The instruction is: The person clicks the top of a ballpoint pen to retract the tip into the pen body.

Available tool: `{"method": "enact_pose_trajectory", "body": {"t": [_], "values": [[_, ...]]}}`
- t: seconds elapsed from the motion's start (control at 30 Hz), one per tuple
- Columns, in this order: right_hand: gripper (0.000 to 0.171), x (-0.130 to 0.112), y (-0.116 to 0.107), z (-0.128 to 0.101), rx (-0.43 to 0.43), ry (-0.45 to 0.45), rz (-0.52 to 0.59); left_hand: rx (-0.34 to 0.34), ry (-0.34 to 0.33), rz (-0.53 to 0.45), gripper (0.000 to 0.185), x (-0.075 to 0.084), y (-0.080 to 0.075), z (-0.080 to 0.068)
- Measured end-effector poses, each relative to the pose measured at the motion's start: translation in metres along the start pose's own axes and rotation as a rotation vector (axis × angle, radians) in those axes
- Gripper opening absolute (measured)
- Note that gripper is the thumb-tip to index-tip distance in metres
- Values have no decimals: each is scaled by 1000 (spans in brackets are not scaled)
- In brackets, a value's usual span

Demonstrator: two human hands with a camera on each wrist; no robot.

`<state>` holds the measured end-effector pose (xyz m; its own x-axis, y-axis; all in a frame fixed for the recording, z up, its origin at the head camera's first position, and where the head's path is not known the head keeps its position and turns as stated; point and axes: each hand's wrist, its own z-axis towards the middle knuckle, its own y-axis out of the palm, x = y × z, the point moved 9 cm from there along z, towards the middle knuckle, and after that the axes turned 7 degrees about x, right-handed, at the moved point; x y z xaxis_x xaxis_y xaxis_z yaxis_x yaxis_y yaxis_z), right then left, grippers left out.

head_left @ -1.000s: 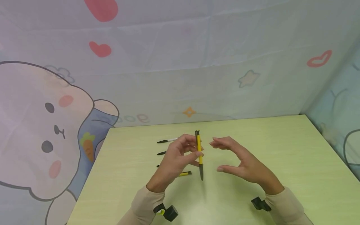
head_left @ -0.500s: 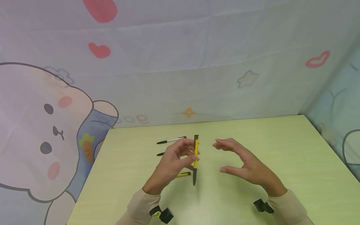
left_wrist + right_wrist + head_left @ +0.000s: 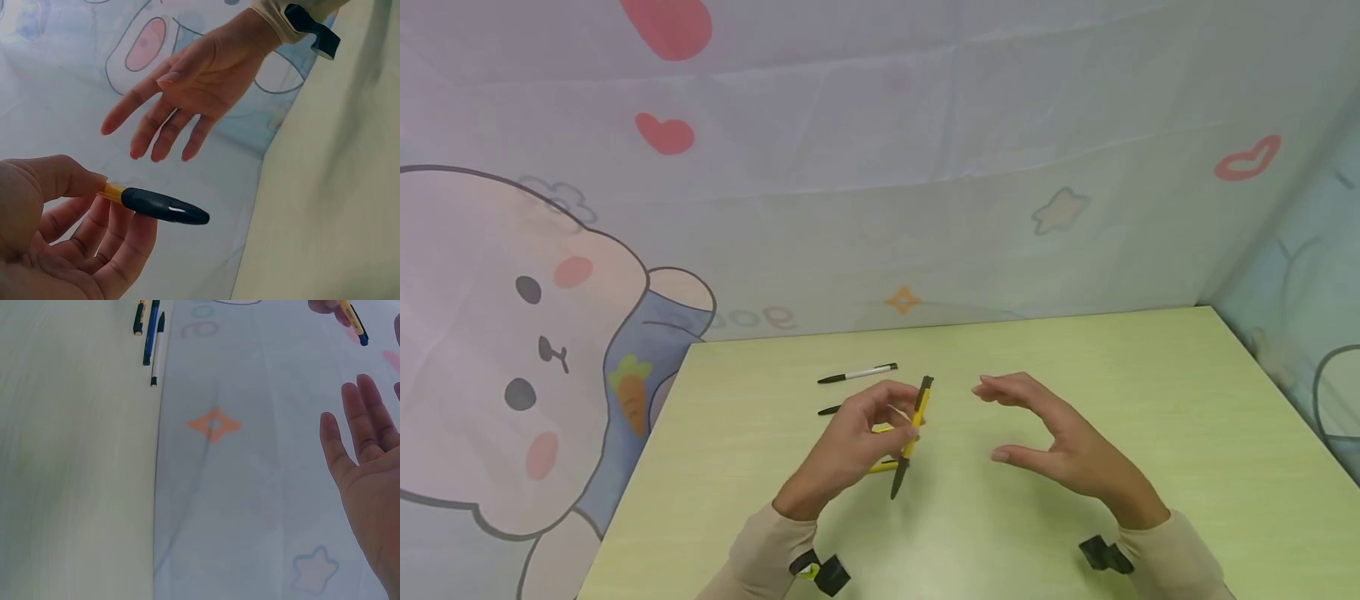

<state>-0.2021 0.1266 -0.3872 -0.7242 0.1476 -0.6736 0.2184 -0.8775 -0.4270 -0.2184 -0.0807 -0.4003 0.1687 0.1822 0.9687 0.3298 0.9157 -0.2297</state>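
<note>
The left hand [image 3: 857, 442] pinches a yellow pen [image 3: 912, 435] above the green table [image 3: 1150, 400] — tilted, dark tip down. The right hand [image 3: 1060, 446] hovers near, fingers relaxed and empty — apart from the pen.

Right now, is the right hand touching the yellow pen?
No: the right hand is open and apart from the yellow pen, which the left hand pinches.

Two hands, left [image 3: 857, 442] and right [image 3: 1060, 450], one yellow pen with black ends [image 3: 912, 435] held, one white-and-black pen [image 3: 857, 374], one dark pen [image 3: 831, 409] and one more yellow pen [image 3: 883, 466] on one tabletop [image 3: 1150, 400]
</note>
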Motion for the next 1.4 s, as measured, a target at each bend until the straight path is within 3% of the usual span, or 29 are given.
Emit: {"method": "enact_pose_trajectory", "body": {"t": [0.53, 1.07, 1.4], "values": [[70, 6, -2, -13, 6, -6, -7, -48, -49, 124, 31, -26, -8, -12], [68, 5, -5, -18, 7, -5, -15, -169, -14, 311, 30, -46, -4, -23], [69, 10, -6, -20, 16, -11, -13, -173, -21, 332, 32, -54, -6, -28]]}}
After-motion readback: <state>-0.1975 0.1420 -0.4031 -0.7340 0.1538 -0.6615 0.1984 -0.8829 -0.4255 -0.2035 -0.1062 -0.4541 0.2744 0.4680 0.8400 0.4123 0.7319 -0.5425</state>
